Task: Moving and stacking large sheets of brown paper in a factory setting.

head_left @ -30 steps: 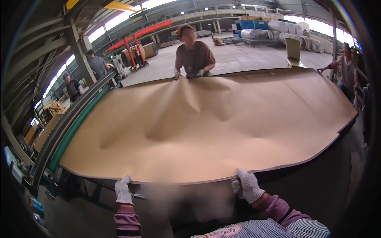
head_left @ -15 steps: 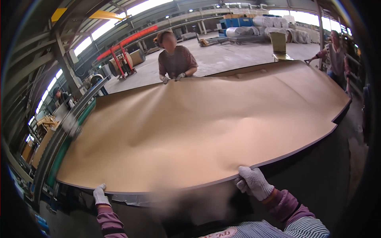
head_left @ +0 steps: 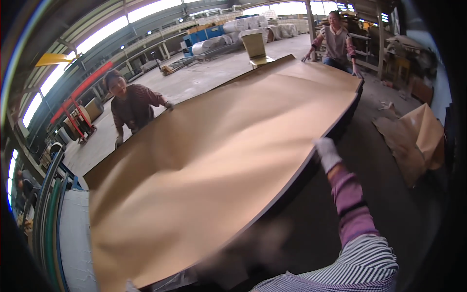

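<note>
A large brown paper sheet (head_left: 228, 141) with a dark edge spreads before me, rumpled into soft folds. My right hand (head_left: 328, 153), in a white knit glove, is on its near right edge, closed over the rim; motion blurs the fingers a little. Of my left hand (head_left: 130, 286) only a pale bit of glove shows at the lower border, by the sheet's near left corner, with its fingers hidden. Across the sheet a gloved co-worker (head_left: 134, 104) has both hands at the far edge. Another person (head_left: 335, 41) holds the far right end.
A machine with a green roller (head_left: 51, 228) and a white panel (head_left: 77, 238) stands at the left. Crumpled brown paper (head_left: 413, 136) lies on the floor at right. Farther back are a red lifting frame (head_left: 78, 114), a tan chair-like stand (head_left: 254, 47) and wrapped rolls (head_left: 211, 45).
My view has turned right. The sheet's left end has come away from the green roller, baring the white panel. My right hand has moved along the edge toward the far right end.
</note>
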